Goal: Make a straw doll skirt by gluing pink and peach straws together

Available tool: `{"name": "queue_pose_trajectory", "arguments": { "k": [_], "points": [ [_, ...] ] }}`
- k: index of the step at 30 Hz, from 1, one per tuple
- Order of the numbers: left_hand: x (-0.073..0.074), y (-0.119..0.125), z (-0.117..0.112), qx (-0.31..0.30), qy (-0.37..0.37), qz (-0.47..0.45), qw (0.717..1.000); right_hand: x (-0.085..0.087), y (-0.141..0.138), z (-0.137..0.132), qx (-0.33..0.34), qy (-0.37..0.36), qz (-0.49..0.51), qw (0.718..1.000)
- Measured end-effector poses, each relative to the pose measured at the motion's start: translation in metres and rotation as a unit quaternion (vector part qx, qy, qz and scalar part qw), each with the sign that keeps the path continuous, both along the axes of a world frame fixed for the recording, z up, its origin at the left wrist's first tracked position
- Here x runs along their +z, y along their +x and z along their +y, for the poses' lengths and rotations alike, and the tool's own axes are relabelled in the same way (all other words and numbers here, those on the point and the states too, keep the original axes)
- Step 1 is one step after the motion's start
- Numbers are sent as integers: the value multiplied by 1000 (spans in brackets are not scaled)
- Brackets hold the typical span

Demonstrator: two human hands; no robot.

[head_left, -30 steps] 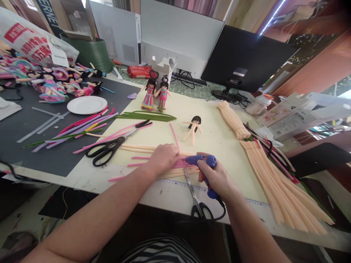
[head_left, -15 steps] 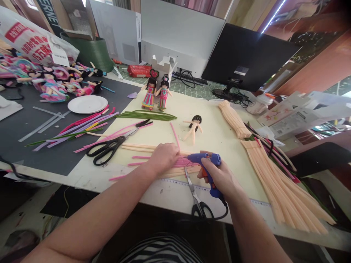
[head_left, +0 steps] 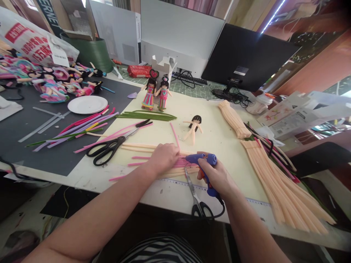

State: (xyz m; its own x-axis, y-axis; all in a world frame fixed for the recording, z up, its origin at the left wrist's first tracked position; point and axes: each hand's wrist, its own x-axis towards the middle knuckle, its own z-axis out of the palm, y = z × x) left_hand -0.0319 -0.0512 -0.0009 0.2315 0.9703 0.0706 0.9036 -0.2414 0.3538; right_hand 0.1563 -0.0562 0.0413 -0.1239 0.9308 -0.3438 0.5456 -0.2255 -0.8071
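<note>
My right hand (head_left: pixel 221 176) grips a blue hot glue gun (head_left: pixel 201 158), its nozzle pointing left close to the fingers of the other hand. Curled fingers on my left hand (head_left: pixel 166 156) press down on pink pipe cleaners (head_left: pixel 179 162) lying side by side; the fingertips are partly hidden. One more pink pipe cleaner (head_left: pixel 174 133) runs up from beside that hand. Peach pipe cleaners (head_left: pixel 137 147) lie above and below the pink ones. Small scissors (head_left: pixel 193 190) rest under the glue gun, across a ruler (head_left: pixel 201 188). A bare doll with black hair (head_left: pixel 195 126) lies just beyond.
Black-handled scissors (head_left: pixel 109 147) and loose coloured pipe cleaners (head_left: pixel 79 128) lie to the left. Two dressed dolls (head_left: pixel 156 95) stand behind green pipe cleaners (head_left: pixel 148 115). Peach bundles (head_left: pixel 271 182) spread at the right. A white plate (head_left: pixel 87 105) and monitors (head_left: pixel 246 54) are farther back.
The glue gun in my right hand has shifted slightly left, its nozzle nearer my left fingers. My left hand stays in place on the pink pipe cleaners.
</note>
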Motion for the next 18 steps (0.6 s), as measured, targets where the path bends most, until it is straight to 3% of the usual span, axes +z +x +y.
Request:
{"name": "queue_pose_trajectory", "arguments": {
  "k": [18],
  "points": [
    [1, -1, 0, 4, -9, -6, 1000, 2, -1, -1, 10, 8, -30, 999]
  ]
}}
